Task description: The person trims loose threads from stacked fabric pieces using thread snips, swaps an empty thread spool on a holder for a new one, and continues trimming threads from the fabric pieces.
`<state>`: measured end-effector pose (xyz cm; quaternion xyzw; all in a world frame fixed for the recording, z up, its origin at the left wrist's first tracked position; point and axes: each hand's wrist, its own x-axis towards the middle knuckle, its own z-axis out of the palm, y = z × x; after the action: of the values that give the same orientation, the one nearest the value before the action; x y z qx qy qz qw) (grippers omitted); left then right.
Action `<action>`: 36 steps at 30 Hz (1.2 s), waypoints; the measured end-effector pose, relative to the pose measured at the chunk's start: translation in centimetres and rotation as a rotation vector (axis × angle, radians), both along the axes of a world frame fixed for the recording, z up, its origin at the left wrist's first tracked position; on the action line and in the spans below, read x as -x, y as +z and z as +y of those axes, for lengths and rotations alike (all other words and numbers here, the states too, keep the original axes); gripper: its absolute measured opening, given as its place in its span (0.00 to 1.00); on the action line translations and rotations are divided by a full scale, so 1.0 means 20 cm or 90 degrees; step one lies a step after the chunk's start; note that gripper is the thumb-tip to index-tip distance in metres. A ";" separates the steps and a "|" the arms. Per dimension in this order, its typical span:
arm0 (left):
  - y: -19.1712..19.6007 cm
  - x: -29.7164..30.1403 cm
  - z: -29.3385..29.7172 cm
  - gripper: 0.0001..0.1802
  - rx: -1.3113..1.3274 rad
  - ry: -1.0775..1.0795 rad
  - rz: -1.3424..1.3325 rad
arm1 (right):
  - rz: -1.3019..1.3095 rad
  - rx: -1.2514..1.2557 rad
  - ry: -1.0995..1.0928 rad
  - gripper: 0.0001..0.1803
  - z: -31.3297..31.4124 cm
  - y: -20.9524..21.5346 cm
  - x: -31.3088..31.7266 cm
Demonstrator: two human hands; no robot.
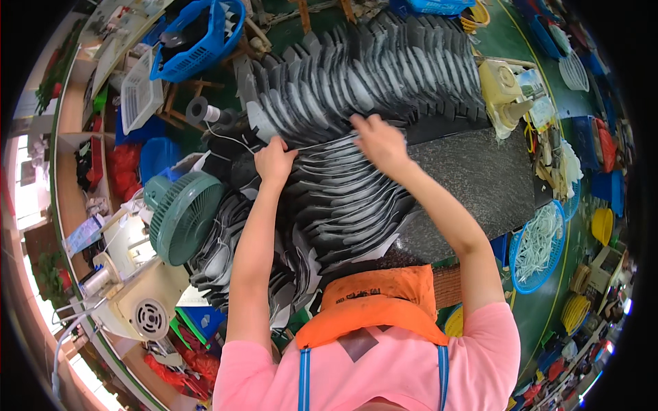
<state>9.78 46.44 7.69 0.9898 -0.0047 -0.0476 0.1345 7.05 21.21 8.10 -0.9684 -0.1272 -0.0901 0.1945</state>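
A thin white cord [235, 139] runs from a spool [205, 113] at the left to my left hand [275, 163], whose thumb and fingers are closed on it. From there it stretches across to my right hand [382, 144], slightly blurred, with its fingers curled at the cord's other end. Beneath the cord lies a row of overlapping curved grey and black pieces [346, 195], like cut shoe parts. Just beyond my hands, a longer row of similar pieces [370, 75] stands packed on edge.
A dark speckled board [473, 185] extends to the right. At the left stand a green fan [185, 218] and a sewing machine [140, 298]. More loose pieces [219, 253] are heaped beside the fan. A blue basket of white strips [539, 246] is at the right.
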 end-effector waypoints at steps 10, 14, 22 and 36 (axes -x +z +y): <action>-0.03 0.00 0.05 0.08 0.186 0.044 0.038 | 0.074 -0.024 0.181 0.10 0.50 -0.25 -0.11; 0.05 0.08 0.10 0.06 0.166 0.076 0.021 | 0.025 -0.267 0.075 0.13 0.31 -0.15 -0.02; -0.05 0.03 0.10 0.07 0.075 0.071 0.000 | 0.035 -0.142 0.208 0.09 0.36 -0.18 -0.09; 0.03 -0.02 0.09 0.04 0.005 0.077 0.104 | 0.009 -0.071 0.256 0.07 0.51 -0.26 -0.14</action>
<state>10.26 48.28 8.21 0.9805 0.0663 -0.1203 0.1408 9.83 31.32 2.95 -0.9119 -0.3116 -0.0491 0.2625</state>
